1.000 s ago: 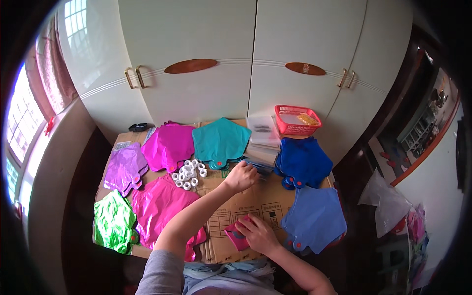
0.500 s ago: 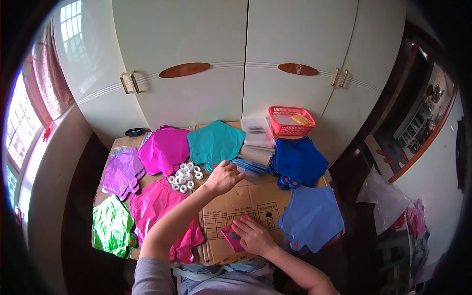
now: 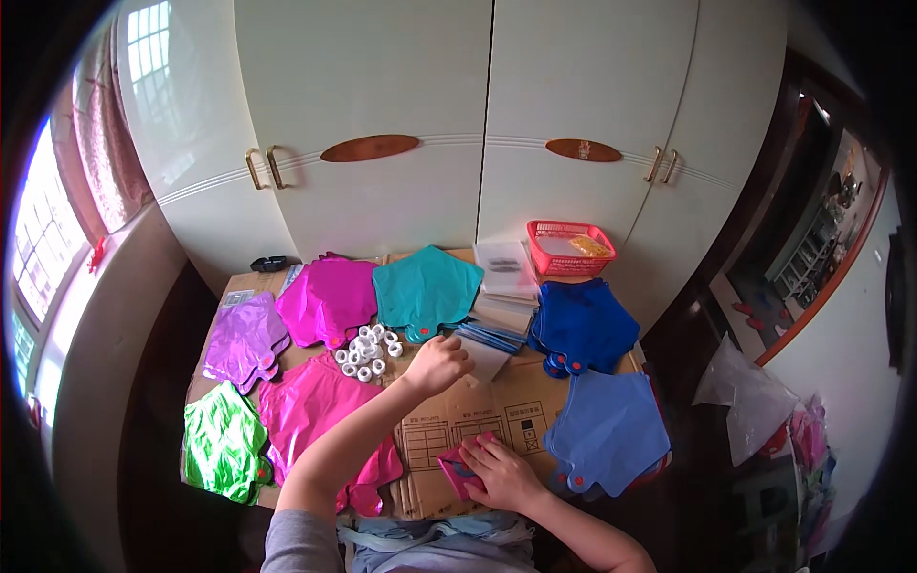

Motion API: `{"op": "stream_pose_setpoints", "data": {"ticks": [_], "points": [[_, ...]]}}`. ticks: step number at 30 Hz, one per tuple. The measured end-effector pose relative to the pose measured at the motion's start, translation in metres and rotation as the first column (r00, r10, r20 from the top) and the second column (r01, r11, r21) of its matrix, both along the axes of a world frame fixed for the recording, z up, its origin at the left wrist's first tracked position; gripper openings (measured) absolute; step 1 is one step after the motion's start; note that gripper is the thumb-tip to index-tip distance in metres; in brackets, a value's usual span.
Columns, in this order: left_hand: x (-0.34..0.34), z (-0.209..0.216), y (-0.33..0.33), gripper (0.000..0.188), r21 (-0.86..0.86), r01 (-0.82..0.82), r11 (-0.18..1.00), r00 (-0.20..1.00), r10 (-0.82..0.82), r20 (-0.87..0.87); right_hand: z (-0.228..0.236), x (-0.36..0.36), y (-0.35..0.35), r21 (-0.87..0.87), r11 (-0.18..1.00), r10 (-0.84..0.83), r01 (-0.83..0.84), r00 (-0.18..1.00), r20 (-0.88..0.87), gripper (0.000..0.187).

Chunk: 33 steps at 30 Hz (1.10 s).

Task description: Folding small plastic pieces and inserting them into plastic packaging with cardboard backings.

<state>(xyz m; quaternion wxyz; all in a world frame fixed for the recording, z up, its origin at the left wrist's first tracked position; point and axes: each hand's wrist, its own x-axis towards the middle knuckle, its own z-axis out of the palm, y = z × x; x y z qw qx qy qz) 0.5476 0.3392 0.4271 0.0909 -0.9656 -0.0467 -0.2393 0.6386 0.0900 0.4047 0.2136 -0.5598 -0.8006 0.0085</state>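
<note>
My left hand [image 3: 440,366] hovers over the middle of the cardboard, its fingers closed in a pinch. A pale, translucent sheet [image 3: 489,364] shows right beside its fingertips; whether they grip it I cannot tell. Behind it lies a fanned stack of thin blue-edged packets [image 3: 493,336]. Close to my body, my right hand [image 3: 503,475] presses a small folded pink foil piece [image 3: 457,480] down on the cardboard [image 3: 425,487], fingers together over it. A dark patch on the foil shows by the fingers.
Foil balloon stacks ring the cardboard: bright pink [image 3: 320,406], green [image 3: 222,444], lilac [image 3: 244,334], magenta [image 3: 328,298], teal [image 3: 428,288], dark blue [image 3: 585,325], light blue [image 3: 611,430]. White rings [image 3: 366,350] lie in a pile. A red basket [image 3: 570,265] and clear bags [image 3: 504,265] stand behind.
The whole view has shifted slightly downward and right. My left hand stays pinched, slightly nearer to me, and more of the pale sheet shows beside it. My right hand remains on the pink foil.
</note>
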Motion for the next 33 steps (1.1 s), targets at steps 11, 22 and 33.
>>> {"op": "stream_pose_setpoints", "data": {"ticks": [11, 22, 33], "points": [[0.007, 0.022, 0.018, 0.008, -0.217, 0.025, 0.976, 0.997, -0.041, -0.071, 0.013, -0.002, -0.028, -0.223, 0.974, 0.092, -0.044, 0.973, 0.21, 0.092], [-0.006, 0.058, -0.004, 0.019, -0.256, 0.017, 0.967, 1.0, -0.01, 0.029, 0.004, -0.002, -0.033, -0.138, 0.99, 0.066, -0.038, 0.976, 0.207, 0.086], [-0.025, 0.059, -0.01, 0.012, -0.088, 0.015, 0.996, 1.0, -0.014, 0.009, -0.007, -0.004, -0.049, 0.05, 0.997, 0.045, -0.065, 0.943, 0.331, 0.066]]}}
